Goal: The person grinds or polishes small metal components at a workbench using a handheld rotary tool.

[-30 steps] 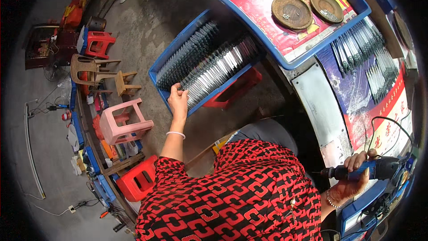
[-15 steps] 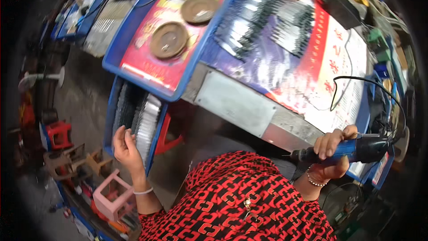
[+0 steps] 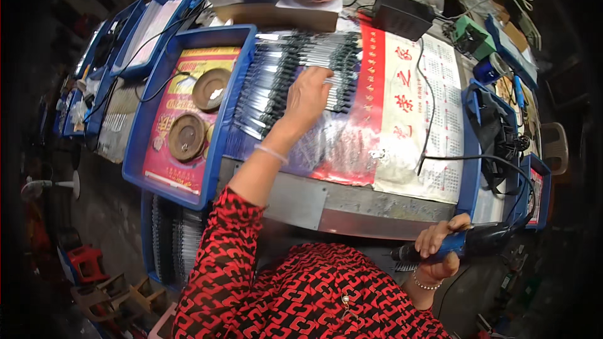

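Observation:
Rows of slim shiny pieces with dark green ends (image 3: 267, 81) lie on a sheet-covered table. Over the right-hand row of these pieces (image 3: 339, 56), my left hand (image 3: 306, 97) reaches with its fingers bent and drawn together. Whether a piece sits between its fingertips is too small to make out. At the table's front right, my right hand (image 3: 438, 248) is wrapped round a blue and black electric screwdriver (image 3: 474, 243). Its tip points left, and a black cord runs from its rear end.
A blue tray (image 3: 217, 169) holding two round brown dishes (image 3: 186, 137) stands left of the rows. Below it is a blue bin (image 3: 148, 238) of stacked pieces. A black box (image 3: 402, 14) stands at the back, a green device (image 3: 472, 36) at the back right. Cords cross the printed sheet (image 3: 402, 169).
My left hand has moved from beside the low bin, up and right, onto the rows of pieces. The view has shifted. My right hand still grips the screwdriver.

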A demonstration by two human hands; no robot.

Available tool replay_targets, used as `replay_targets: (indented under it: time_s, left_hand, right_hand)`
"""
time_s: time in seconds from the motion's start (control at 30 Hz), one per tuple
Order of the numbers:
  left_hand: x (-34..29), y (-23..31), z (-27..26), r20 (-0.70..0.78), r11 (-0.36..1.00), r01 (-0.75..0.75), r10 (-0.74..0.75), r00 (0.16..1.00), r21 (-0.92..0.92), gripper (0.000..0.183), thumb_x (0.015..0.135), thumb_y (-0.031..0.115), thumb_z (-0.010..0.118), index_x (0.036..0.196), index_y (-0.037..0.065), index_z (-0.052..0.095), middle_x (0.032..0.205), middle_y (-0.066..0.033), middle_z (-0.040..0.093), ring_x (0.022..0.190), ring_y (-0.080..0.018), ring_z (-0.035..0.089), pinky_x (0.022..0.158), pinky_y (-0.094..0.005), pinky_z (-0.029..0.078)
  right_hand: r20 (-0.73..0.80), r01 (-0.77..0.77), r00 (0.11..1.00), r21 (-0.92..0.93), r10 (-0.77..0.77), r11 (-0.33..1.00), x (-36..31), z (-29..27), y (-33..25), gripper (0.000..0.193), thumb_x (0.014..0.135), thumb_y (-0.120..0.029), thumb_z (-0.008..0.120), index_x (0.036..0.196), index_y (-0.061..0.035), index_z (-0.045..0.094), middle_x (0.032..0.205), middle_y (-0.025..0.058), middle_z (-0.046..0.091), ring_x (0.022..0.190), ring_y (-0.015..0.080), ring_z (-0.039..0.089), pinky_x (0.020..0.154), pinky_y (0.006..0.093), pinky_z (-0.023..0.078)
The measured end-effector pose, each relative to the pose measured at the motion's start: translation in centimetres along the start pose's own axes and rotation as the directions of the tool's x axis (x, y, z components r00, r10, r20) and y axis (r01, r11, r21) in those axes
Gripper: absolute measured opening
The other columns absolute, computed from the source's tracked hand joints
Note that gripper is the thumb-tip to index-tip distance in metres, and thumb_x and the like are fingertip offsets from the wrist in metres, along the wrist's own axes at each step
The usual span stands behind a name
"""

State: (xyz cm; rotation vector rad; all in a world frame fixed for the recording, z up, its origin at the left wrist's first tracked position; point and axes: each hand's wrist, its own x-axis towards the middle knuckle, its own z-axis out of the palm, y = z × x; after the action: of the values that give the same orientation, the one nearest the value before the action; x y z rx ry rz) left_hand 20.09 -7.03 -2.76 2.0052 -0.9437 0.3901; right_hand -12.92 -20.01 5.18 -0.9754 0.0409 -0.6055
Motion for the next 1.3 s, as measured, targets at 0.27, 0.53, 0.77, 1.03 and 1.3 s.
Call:
replay_targets:
  time_s: [0.27,0.53,0.77,1.03,1.3]
  left_hand:
    - [4.4,-3.8,4.6,0.198,0.964,0.009,-0.063,0.978,0.264,0.018,0.072,0.008,0.061,0.09,0.005,0.06,0.09,-0.0091,0.06,0.089,-0.0284,0.056,0.077,-0.0391,0.043]
    - [5.0,-4.7,4.8,0.314,0.959,-0.086,-0.003,0.949,0.268,0.016,0.072,0.008,0.063,0.088,0.006,0.059,0.088,-0.0107,0.056,0.09,-0.0298,0.052,0.077,-0.0407,0.041]
    - [5.5,-1.9,2.9,0.017,0.964,-0.154,0.154,0.988,0.218,0.018,0.076,0.011,0.062,0.091,0.006,0.053,0.092,-0.0104,0.055,0.089,-0.0305,0.05,0.074,-0.0423,0.037]
    - [0.9,11.6,-3.7,0.306,0.663,0.468,-0.353,0.884,-0.585,0.015,0.081,0.005,0.061,0.093,-0.002,0.057,0.083,-0.0066,0.063,0.078,-0.0109,0.06,0.065,-0.0248,0.047]
    - [-11.4,13.0,-4.9,0.762,-0.046,0.791,-0.311,0.569,-0.61,0.018,0.088,0.006,0.054,0.104,-0.002,0.05,0.091,-0.0091,0.062,0.081,-0.013,0.061,0.07,-0.0239,0.049]
  right_hand:
    - [-0.043,-0.026,0.999,0.03,0.027,0.999,-0.2,-2.2,-0.9,0.052,0.07,-0.018,0.073,0.103,-0.0022,0.036,0.063,0.0082,0.05,0.05,0.0175,0.051,0.048,0.0295,0.046]
    - [-0.039,-0.058,0.997,0.072,0.061,0.996,0.9,-2.4,0.4,0.05,0.07,-0.016,0.073,0.101,-0.0001,0.037,0.064,0.0102,0.051,0.053,0.018,0.053,0.05,0.0303,0.047]
    - [-0.049,-0.046,0.998,0.049,0.048,0.998,1.2,-1.7,0.3,0.052,0.069,-0.018,0.074,0.101,-0.0007,0.037,0.062,0.0086,0.051,0.05,0.0175,0.052,0.049,0.0301,0.047]
    - [-0.147,0.062,0.987,-0.044,-0.068,0.997,2.6,-0.8,0.5,0.056,0.069,-0.026,0.075,0.103,-0.0056,0.036,0.064,0.005,0.05,0.05,0.0157,0.051,0.049,0.0291,0.045]
    - [-0.266,0.217,0.927,-0.197,-0.265,0.956,3.6,-0.5,1.2,0.053,0.074,-0.028,0.068,0.111,-0.006,0.037,0.067,0.0045,0.049,0.053,0.015,0.049,0.053,0.029,0.043]
